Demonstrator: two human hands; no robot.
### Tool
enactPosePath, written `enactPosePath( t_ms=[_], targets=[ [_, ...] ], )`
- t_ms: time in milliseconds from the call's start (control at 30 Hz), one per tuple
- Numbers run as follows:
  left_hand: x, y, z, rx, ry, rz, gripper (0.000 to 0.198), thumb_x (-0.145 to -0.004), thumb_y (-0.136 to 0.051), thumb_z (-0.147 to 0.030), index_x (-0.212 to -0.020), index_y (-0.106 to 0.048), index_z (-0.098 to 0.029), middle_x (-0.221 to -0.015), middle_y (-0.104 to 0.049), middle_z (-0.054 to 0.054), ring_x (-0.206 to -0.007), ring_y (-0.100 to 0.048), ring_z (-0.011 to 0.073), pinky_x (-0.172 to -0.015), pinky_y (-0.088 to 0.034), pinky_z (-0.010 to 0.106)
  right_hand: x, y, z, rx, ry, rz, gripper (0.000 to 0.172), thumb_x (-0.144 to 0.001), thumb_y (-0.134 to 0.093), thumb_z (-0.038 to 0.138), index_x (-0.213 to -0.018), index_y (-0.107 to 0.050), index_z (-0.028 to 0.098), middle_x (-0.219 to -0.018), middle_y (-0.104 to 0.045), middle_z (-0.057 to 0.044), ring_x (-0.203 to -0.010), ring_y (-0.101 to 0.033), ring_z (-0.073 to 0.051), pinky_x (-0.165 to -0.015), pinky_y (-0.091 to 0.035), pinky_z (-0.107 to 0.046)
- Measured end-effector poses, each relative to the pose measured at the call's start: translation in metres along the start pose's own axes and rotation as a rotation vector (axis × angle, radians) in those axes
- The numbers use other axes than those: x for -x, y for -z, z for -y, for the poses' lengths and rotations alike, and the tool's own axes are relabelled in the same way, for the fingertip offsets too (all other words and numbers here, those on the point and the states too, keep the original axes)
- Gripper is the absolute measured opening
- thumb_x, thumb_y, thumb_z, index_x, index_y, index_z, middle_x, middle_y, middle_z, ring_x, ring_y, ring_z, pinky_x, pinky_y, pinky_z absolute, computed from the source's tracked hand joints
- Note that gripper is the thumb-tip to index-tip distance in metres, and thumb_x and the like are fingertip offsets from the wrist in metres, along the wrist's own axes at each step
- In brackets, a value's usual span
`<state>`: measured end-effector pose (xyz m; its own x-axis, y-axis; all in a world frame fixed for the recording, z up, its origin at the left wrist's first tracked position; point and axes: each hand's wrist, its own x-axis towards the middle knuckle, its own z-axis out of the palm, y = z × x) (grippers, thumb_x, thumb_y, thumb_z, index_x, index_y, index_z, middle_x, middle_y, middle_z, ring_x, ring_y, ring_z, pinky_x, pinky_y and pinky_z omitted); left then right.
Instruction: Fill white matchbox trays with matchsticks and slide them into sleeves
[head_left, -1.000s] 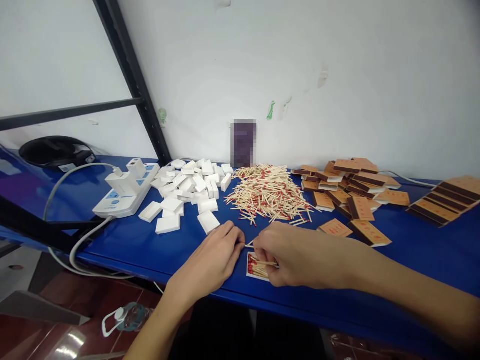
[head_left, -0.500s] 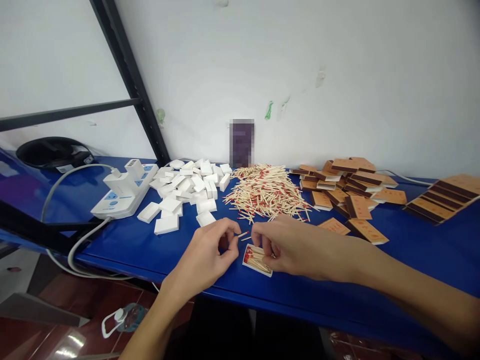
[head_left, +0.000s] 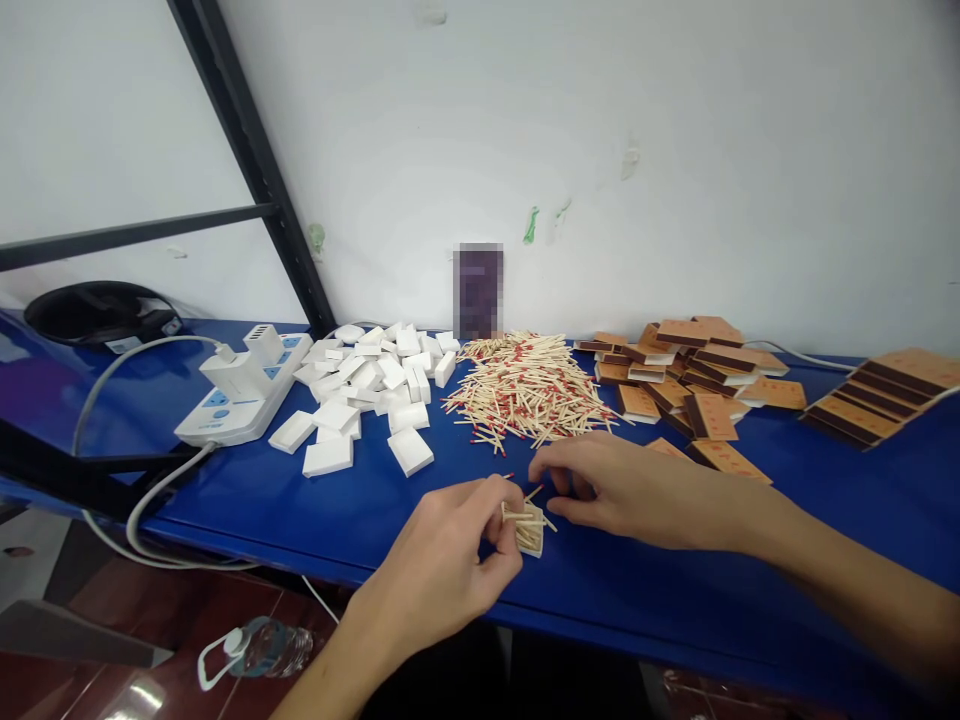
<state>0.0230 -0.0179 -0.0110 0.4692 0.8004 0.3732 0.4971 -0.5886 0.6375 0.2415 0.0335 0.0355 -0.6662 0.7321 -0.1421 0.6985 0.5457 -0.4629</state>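
Note:
A small white matchbox tray (head_left: 531, 546) filled with matches lies near the table's front edge. My left hand (head_left: 457, 550) is over its left end, thumb and fingers pinched on what looks like a match (head_left: 519, 516) lying across the others. The fingers hide the tray's left part. To the right of the tray, my right hand (head_left: 622, 490) holds nothing that I can see, its thumb and index finger apart. A loose red-tipped match (head_left: 534, 492) lies just left of its fingertips. Behind both hands is a large heap of matches (head_left: 532, 390).
Several white trays (head_left: 375, 375) are piled at the left, several orange-brown matchbox sleeves (head_left: 697, 365) at the right, with a stack of sleeves (head_left: 874, 400) beyond. A power strip (head_left: 247, 390), black headphones (head_left: 101, 310) and a shelf post (head_left: 255, 150) are at the left.
My left hand has moved right and down from a loose match to over the tray's left end. My right hand has drawn back right from the tray, and its thumb and index finger have parted.

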Motion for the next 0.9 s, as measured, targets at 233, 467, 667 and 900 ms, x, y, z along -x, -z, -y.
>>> enactPosePath(
  t_ms=[233, 467, 667, 900],
  targets=[
    [-0.001, 0.007, 0.0, 0.056, -0.049, 0.012, 0.019, -0.09, -0.052, -0.01, -0.103, -0.056, -0.023, -0.08, -0.057, -0.004, -0.071, -0.053, 0.0102, -0.067, -0.042, 0.021, -0.008, -0.006, -0.01, 0.039, 0.153, -0.066, 0.015, -0.093, -0.051, 0.027, -0.082, -0.059, 0.02, -0.081, -0.059, -0.001, -0.075, -0.051, -0.015, -0.069, -0.038, -0.028],
    [-0.004, 0.025, 0.009, -0.115, -0.101, 0.064, 0.023, -0.093, -0.046, -0.01, -0.105, -0.061, -0.021, -0.11, -0.062, 0.005, -0.103, -0.056, 0.0193, -0.092, -0.046, 0.034, -0.006, -0.007, -0.01, -0.087, 0.105, -0.171, 0.011, -0.084, -0.052, 0.016, -0.08, -0.063, 0.019, -0.066, -0.06, 0.003, -0.058, -0.051, -0.011, -0.058, -0.038, -0.023],
    [-0.002, 0.021, 0.011, -0.124, -0.164, 0.157, 0.025, -0.088, -0.047, -0.005, -0.099, -0.063, -0.021, -0.114, -0.067, 0.003, -0.117, -0.054, 0.0217, -0.105, -0.04, 0.041, -0.003, -0.008, -0.008, -0.151, 0.124, -0.163, 0.012, -0.083, -0.054, 0.017, -0.083, -0.066, 0.018, -0.072, -0.066, 0.001, -0.064, -0.057, -0.012, -0.063, -0.043, -0.024],
    [-0.003, 0.021, 0.015, -0.161, -0.204, 0.165, 0.03, -0.09, -0.047, -0.005, -0.105, -0.067, -0.022, -0.114, -0.066, 0.003, -0.114, -0.055, 0.0211, -0.102, -0.043, 0.039, -0.006, -0.011, -0.004, -0.038, 0.118, -0.129, 0.01, -0.083, -0.059, 0.023, -0.079, -0.067, 0.019, -0.072, -0.064, 0.0, -0.067, -0.055, -0.014, -0.062, -0.04, -0.025]
  ],
)
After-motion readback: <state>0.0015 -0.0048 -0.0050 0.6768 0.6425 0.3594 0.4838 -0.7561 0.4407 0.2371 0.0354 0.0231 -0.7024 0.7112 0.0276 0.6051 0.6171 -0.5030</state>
